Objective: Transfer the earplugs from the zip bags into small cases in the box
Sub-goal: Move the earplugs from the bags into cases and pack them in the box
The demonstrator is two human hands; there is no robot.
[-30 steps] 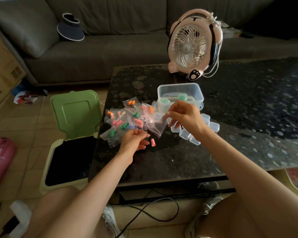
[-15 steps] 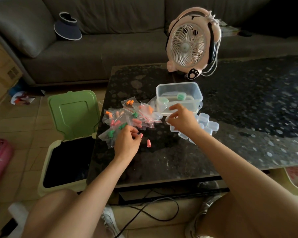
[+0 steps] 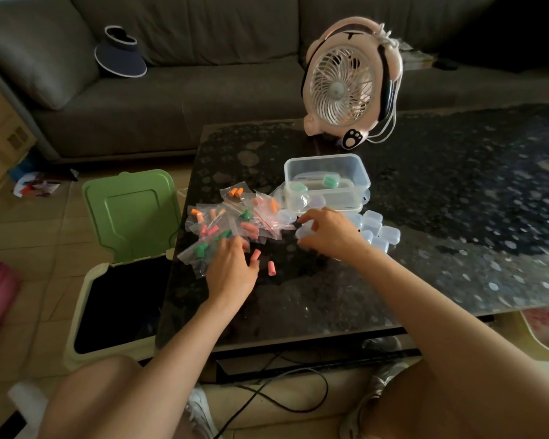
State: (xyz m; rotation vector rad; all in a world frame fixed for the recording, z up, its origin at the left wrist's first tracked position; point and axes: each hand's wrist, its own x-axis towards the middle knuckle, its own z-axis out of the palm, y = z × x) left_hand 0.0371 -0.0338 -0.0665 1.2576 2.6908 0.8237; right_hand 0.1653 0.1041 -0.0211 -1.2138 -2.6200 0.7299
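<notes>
On my feed the left grip [image 3: 232,270] lies palm down on the near edge of the zip bags [image 3: 235,217], its fingers spread over them. A pink earplug [image 3: 255,255] stands right at its thumb, and I cannot tell whether it is pinched or only touched. A second earplug [image 3: 271,267] lies loose on the counter [image 3: 457,223], just right of the first. The right grip [image 3: 327,231] is curled round a small case [image 3: 304,232] at the left end of the heap of clear cases [image 3: 382,234]. The box [image 3: 363,179] sits just beyond, with two green cases [image 3: 330,180] inside. The bags hold orange, pink and green plugs.
</notes>
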